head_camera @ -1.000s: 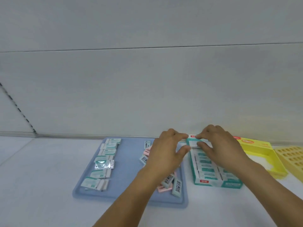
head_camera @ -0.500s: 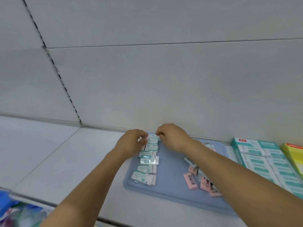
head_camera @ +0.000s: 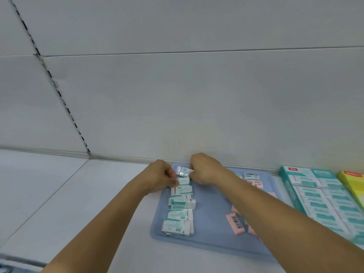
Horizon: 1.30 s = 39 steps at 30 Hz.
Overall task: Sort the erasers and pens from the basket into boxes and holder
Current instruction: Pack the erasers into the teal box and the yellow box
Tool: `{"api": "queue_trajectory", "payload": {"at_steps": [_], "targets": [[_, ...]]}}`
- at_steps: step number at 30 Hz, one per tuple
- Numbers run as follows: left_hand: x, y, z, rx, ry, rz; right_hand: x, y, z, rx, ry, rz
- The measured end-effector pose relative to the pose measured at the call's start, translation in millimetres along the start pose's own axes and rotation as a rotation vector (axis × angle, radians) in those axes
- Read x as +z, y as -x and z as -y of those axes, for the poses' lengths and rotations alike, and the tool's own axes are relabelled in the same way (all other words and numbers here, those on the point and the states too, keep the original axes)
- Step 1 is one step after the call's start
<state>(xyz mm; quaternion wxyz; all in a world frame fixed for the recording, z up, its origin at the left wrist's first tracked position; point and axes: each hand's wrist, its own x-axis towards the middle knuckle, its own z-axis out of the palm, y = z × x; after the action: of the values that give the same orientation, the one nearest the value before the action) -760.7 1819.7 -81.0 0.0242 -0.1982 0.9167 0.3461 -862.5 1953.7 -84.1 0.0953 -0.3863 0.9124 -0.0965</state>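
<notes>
Two hands (head_camera: 161,176), one tray (head_camera: 208,239), two boxes (head_camera: 323,198)

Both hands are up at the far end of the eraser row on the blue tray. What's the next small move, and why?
Probably lift the foil-wrapped eraser clear and carry it right to the teal box. The right hand already pinches it at the far end of the eraser row on the blue tray, while the left hand touches the next eraser.

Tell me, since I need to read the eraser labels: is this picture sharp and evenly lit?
Head view: light soft and even, no hard shadows; label print on the white erasers is too soft to read; wide-angle bends the wall seams; bottom-left corner blurred.
</notes>
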Motion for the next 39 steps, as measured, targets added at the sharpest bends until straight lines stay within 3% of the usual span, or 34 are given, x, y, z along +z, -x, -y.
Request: {"api": "queue_trajectory", "payload": {"at_steps": [4, 9, 13, 16, 18, 24, 27, 30, 33, 36, 39], "targets": [[0.3, 1.2, -0.2, 0.047, -0.045, 0.015, 3.0, 12.2, -4.8, 0.048, -0.111, -0.032], [-2.4, -1.9, -5.5, 0.065, -0.228, 0.119, -15.2, 47.4, -34.4, 0.060, -0.242, -0.245], [2.6, -2.5, -15.2, 0.088, -0.213, -0.016, -45.0, 103.7, -91.0, 0.115, -0.312, -0.497], [18.4, -0.2, -47.3, 0.170, -0.018, -0.165, -54.0, 152.1, -144.2, 0.204, -0.353, -0.619], [34.6, 5.9, -76.6, 0.211, 0.208, -0.146, -49.8, 180.0, -169.1, 0.224, -0.319, -0.643], [78.5, 32.9, -140.3, 0.299, 0.655, 0.009, -22.5, 206.3, -205.7, 0.197, 0.114, -0.483], [91.8, 41.0, -152.0, 0.288, 0.814, 0.040, -20.5, 201.1, -210.6, 0.122, 0.255, -0.457], [102.1, 45.4, -157.2, 0.244, 0.923, 0.070, -22.7, 197.9, -204.9, 0.174, 0.293, -0.391], [111.5, 49.0, -158.3, 0.225, 0.892, 0.052, -29.6, 198.1, -198.9, 0.209, 0.184, -0.438], [119.2, 54.2, -161.9, 0.251, 0.837, 0.014, -38.5, 203.8, -190.6, 0.139, -0.242, -0.575], [124.2, 59.3, -170.4, 0.320, 0.870, 0.015, -50.0, 211.1, -174.1, -0.041, -0.512, -0.486]]}}
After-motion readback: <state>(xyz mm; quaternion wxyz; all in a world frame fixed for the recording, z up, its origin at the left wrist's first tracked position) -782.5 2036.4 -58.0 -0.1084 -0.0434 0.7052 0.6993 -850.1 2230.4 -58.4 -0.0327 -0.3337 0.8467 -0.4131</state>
